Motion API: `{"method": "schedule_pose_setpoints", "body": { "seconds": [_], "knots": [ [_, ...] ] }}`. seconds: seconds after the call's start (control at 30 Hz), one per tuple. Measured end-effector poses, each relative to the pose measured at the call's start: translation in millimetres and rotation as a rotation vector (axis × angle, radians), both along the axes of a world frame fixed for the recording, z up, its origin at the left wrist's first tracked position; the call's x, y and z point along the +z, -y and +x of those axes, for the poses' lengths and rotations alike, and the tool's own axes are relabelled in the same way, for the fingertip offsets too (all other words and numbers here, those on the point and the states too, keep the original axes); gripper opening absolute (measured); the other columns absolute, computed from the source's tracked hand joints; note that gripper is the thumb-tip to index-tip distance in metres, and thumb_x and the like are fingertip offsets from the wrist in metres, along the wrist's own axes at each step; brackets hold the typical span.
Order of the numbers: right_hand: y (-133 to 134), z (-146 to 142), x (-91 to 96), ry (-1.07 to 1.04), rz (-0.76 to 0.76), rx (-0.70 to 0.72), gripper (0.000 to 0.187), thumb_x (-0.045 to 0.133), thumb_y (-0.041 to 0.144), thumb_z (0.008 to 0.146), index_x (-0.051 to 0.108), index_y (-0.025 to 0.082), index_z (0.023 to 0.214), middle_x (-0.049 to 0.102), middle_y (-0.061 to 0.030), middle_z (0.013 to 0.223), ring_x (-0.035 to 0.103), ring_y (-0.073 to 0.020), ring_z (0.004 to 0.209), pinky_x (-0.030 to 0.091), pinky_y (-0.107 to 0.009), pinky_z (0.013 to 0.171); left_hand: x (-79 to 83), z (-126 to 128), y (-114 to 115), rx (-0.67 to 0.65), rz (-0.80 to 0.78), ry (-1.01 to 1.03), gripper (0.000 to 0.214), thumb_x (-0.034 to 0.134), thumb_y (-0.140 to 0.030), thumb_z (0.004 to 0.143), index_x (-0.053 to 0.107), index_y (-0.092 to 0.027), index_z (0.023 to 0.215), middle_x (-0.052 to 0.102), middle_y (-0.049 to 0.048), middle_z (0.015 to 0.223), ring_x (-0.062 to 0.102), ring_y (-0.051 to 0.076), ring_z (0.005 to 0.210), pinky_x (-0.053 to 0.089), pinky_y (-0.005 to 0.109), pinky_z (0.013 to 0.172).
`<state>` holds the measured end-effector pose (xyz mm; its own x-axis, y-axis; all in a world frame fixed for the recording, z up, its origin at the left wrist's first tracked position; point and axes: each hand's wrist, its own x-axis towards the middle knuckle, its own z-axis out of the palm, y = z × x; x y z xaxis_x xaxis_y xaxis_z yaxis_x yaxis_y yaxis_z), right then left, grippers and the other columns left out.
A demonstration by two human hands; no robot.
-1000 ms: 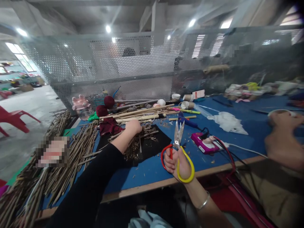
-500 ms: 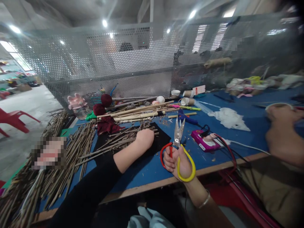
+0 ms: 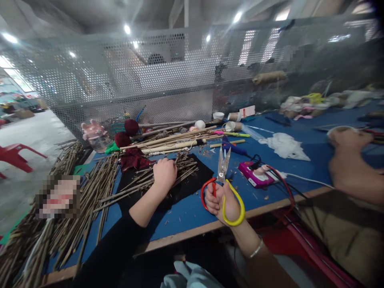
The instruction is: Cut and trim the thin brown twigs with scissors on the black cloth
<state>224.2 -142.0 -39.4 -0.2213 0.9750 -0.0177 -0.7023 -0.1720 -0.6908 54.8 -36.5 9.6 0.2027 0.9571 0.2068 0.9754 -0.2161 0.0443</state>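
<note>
My left hand (image 3: 165,175) rests over a small heap of dry twigs (image 3: 187,167) on a black cloth (image 3: 201,176). Its fingers curl down around some of the twigs, and the fingertips are hidden. My right hand (image 3: 220,200), near the table's front edge, is closed on a pair of scissors (image 3: 222,172) with one red and one yellow handle. Their blades point up and away from me, a little apart. Longer twigs stick out of the heap to the left, under my left forearm.
Many long sticks (image 3: 81,212) cover the table's left end. Behind lie bamboo rods (image 3: 168,140), dark red balls (image 3: 131,127) and a blue glue gun (image 3: 234,147). A purple power strip (image 3: 255,174) with cables sits right. A co-worker's arm (image 3: 349,164) reaches in.
My left hand has moved left along the twigs, from their right end toward the middle of the heap. My right hand still holds the scissors in much the same place. The view has shifted slightly.
</note>
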Motion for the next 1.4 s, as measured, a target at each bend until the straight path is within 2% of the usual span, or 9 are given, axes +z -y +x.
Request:
{"method": "schedule_pose_setpoints", "body": {
  "seconds": [0.13,0.27,0.37,0.8,0.93,1.03,1.13,1.23,1.4],
  "knots": [
    [0.5,-0.2,2.6,-0.003,-0.008,-0.012,0.052,0.049,0.071,0.070,0.041,0.020,0.071,0.031,0.0090,0.049,0.016,-0.0029,0.036,0.018,-0.014,0.032,-2.6,10.7,9.1,-0.176,-0.006,0.000,0.028,0.037,-0.028,0.088,0.062,-0.017,0.087,0.059,0.0091,0.093,0.053,0.021,0.094,0.041,0.032,0.080],
    [0.7,-0.1,1.9,-0.005,-0.004,-0.020,0.051,0.048,0.071,0.071,0.041,0.020,0.071,0.031,0.0089,0.050,0.016,-0.0030,0.036,0.018,-0.014,0.032,-5.3,11.8,10.5,0.002,0.052,0.025,0.030,0.042,-0.037,0.086,0.057,-0.016,0.100,0.056,0.0117,0.103,0.052,0.024,0.099,0.043,0.034,0.079],
    [0.9,0.0,1.0,0.004,-0.013,-0.017,0.050,0.049,0.070,0.071,0.041,0.020,0.072,0.031,0.0087,0.050,0.017,-0.0032,0.036,0.018,-0.014,0.033,-6.4,7.1,6.6,0.056,-0.045,0.009,0.028,0.045,-0.036,0.084,0.059,-0.017,0.098,0.059,0.0113,0.101,0.053,0.024,0.098,0.043,0.035,0.081],
    [1.2,-0.4,0.9,0.020,-0.007,-0.046,0.049,0.046,0.069,0.074,0.041,0.020,0.072,0.030,0.0086,0.050,0.016,-0.0036,0.037,0.018,-0.014,0.032,-12.8,-2.0,21.7,-0.238,-0.076,0.115,0.022,0.055,-0.029,0.081,0.057,-0.021,0.102,0.058,0.0055,0.102,0.052,0.018,0.100,0.040,0.030,0.086],
    [1.4,-1.0,2.4,0.024,-0.011,-0.055,0.049,0.046,0.069,0.073,0.042,0.020,0.072,0.029,0.0085,0.050,0.017,-0.0037,0.037,0.018,-0.014,0.033,-5.7,-28.3,28.8,-0.232,-0.034,0.210,0.025,0.049,-0.035,0.085,0.057,-0.021,0.104,0.060,0.0056,0.105,0.053,0.018,0.101,0.040,0.029,0.088],
    [1.6,-1.2,3.2,0.033,-0.012,-0.049,0.049,0.048,0.069,0.073,0.042,0.020,0.071,0.031,0.0082,0.051,0.017,-0.0036,0.037,0.018,-0.014,0.033,-0.8,-67.1,34.9,-0.048,0.042,0.236,0.026,0.043,-0.029,0.087,0.058,-0.020,0.106,0.060,0.0065,0.108,0.054,0.018,0.101,0.041,0.028,0.087],
    [1.4,-1.3,2.4,0.058,-0.012,-0.049,0.048,0.048,0.068,0.073,0.042,0.020,0.071,0.031,0.0082,0.050,0.017,-0.0036,0.036,0.018,-0.014,0.032,-2.0,-103.9,38.5,0.100,-0.070,0.127,0.025,0.049,-0.029,0.082,0.063,-0.023,0.103,0.060,0.0057,0.109,0.055,0.022,0.102,0.044,0.031,0.083],
    [-1.1,-3.6,2.0,0.101,-0.023,-0.061,0.048,0.048,0.068,0.072,0.042,0.021,0.071,0.030,0.0090,0.048,0.017,-0.0034,0.035,0.018,-0.014,0.031,-9.1,-122.8,38.6,0.079,-0.155,0.119,0.023,0.052,-0.030,0.081,0.066,-0.024,0.098,0.061,0.0044,0.107,0.057,0.020,0.098,0.045,0.029,0.082],
    [-14.3,-20.9,13.6,0.296,-0.083,-0.056,0.049,0.054,0.067,0.069,0.041,0.020,0.070,0.034,0.0100,0.046,0.022,-0.0024,0.032,0.020,-0.013,0.029,-20.1,-124.2,37.1,0.033,-0.072,0.186,0.021,0.048,-0.028,0.083,0.066,-0.021,0.093,0.063,0.0048,0.101,0.058,0.017,0.096,0.043,0.026,0.084]
  ]
}}
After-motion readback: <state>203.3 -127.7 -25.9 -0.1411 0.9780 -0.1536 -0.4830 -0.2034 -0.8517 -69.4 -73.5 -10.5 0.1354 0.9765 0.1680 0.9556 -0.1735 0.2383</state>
